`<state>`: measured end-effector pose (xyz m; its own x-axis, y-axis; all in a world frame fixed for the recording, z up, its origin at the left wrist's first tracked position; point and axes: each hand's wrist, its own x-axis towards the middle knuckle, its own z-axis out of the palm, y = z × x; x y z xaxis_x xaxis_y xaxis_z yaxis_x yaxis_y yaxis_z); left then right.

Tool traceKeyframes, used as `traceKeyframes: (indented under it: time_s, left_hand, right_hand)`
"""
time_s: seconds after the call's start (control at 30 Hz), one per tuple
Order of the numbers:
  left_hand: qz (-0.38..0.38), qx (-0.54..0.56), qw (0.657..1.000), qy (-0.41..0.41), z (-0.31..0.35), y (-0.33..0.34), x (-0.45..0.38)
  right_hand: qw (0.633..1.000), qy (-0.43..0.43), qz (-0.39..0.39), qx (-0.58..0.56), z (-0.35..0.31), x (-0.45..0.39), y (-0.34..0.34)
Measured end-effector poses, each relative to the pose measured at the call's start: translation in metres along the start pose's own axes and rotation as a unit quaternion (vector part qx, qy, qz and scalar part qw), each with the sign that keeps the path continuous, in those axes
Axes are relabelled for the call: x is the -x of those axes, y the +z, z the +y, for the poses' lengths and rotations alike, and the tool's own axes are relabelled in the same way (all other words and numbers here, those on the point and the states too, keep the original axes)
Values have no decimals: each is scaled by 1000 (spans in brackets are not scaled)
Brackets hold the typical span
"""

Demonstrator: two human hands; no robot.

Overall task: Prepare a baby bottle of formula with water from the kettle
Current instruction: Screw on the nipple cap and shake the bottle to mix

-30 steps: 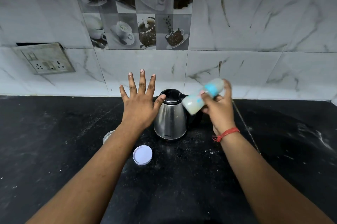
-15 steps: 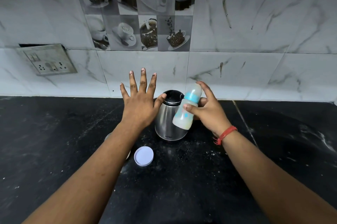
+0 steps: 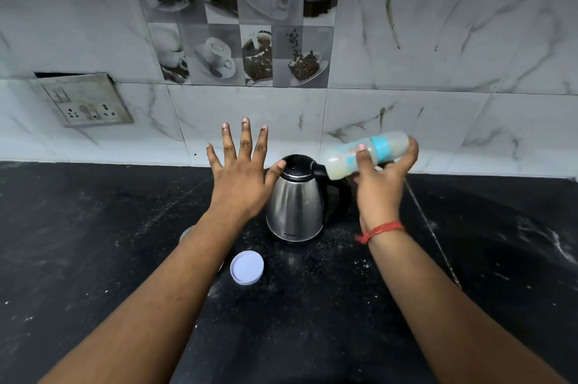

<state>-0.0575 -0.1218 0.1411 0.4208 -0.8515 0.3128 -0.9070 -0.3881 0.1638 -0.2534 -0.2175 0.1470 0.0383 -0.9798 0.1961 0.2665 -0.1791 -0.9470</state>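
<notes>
My right hand point(image 3: 380, 186) grips a baby bottle point(image 3: 344, 160) with a blue collar and milky liquid inside. The bottle lies almost sideways in the air, blurred, just right of the kettle's lid. The steel kettle point(image 3: 295, 210) with a black lid and handle stands on the black counter point(image 3: 93, 227) near the wall. My left hand point(image 3: 242, 178) hovers left of the kettle, fingers spread, holding nothing, its thumb close to the lid.
A white round lid point(image 3: 247, 267) lies on the counter in front of the kettle. A metal container rim point(image 3: 187, 232) peeks out under my left forearm. A switch plate point(image 3: 84, 100) hangs loose on the marble-tiled wall at the left. White powder specks dot the counter.
The bottle has swung from nearly upright half a second ago to lying sideways, as it was a second ago. My left hand has stayed spread beside the kettle.
</notes>
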Motion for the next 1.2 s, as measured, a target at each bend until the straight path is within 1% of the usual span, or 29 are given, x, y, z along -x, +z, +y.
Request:
traceKeyframes:
  time_s: [0.03,0.07,0.1,0.13,0.17,0.23,0.27,0.3,0.33,0.4,0.43,0.47,0.53,0.6,0.63,0.67,0.7,0.73,0.77,0.8,0.87,0.9,0.93,0.97,1.03,1.07,1.1,1.13,1.2]
  left_hand:
    - [0,-2,1000,0,0,0,0]
    - [1,-2,1000,0,1,0,0]
    - [3,-1,1000,-1,1,1,0]
    - [4,0,1000,-2,0,0,-1]
    - [4,1,1000,-5,-1,0,-1]
    - [1,1,1000,-10,-2,0,-2]
    - [0,0,1000,-12,-3,0,-1]
    - [0,-1,1000,-13,-5,0,-1]
    - [-1,0,1000,-13,-5,0,-1]
    - [1,2,1000,-13,-6,0,-1]
    - [2,3,1000,-15,-6,0,-1]
    - [2,4,1000,-16,-6,1,-2]
    - [1,4,1000,-18,-6,1,-2]
    - [2,2,1000,-17,-6,2,-1]
    - [2,2,1000,-18,-6,2,-1]
    - [1,3,1000,-18,-6,2,-1]
    - [0,5,1000,-18,-6,3,-1]
    - [1,7,1000,-17,-6,3,-1]
    - [3,8,1000,-17,-5,3,-1]
    - [4,9,1000,-17,-5,3,-1]
    - [3,13,1000,-20,-5,2,-1]
    - [1,13,1000,-21,-5,2,-1]
    - [-1,12,1000,-20,-5,2,0]
    - [-3,11,1000,-19,-4,2,1]
    - [-4,12,1000,-16,-3,3,2]
    - [-5,13,1000,-16,-3,3,2]
    - [-6,15,1000,-17,-3,3,2]
    - [-6,15,1000,-19,-3,2,2]
    - [-6,12,1000,-18,-3,1,3]
  right_hand:
    - [997,-10,-41,71,8,3,2]
    - [982,-4,-120,145,14,8,3]
    - [965,12,-186,186,19,10,2]
    - [962,29,-205,177,19,11,1]
    - [975,42,-172,133,16,10,0]
    - [998,49,-44,16,11,2,-2]
    - [999,37,1,1,12,1,-2]
    - [999,25,8,27,14,1,-2]
    - [995,12,-35,87,15,2,-1]
    - [957,14,-179,229,17,7,-1]
    - [949,17,-199,242,15,8,-2]
    - [960,13,-179,215,10,6,-4]
    - [990,-6,-80,116,-4,0,-5]
    - [999,-26,-23,25,-9,-2,-4]
    - [999,-44,-23,15,-6,0,-2]
    - [996,-59,-46,51,-4,3,0]
    - [985,-64,-101,125,0,5,1]
    - [963,-54,-173,200,4,8,1]
    - [947,-37,-214,238,7,9,-1]
    - [951,-22,-206,228,8,9,-3]
    - [990,-5,-84,112,6,6,-4]
    - [998,-10,-28,62,8,4,-4]
    - [998,-19,-13,56,8,4,-3]
    - [995,-23,-41,89,10,4,-1]
    - [961,-7,-170,219,11,7,-2]
    - [950,-9,-194,246,9,7,-3]
    - [955,-21,-174,240,5,5,-6]
    - [969,-43,-127,208,-1,2,-9]
    - [991,-82,-35,103,-11,1,-10]
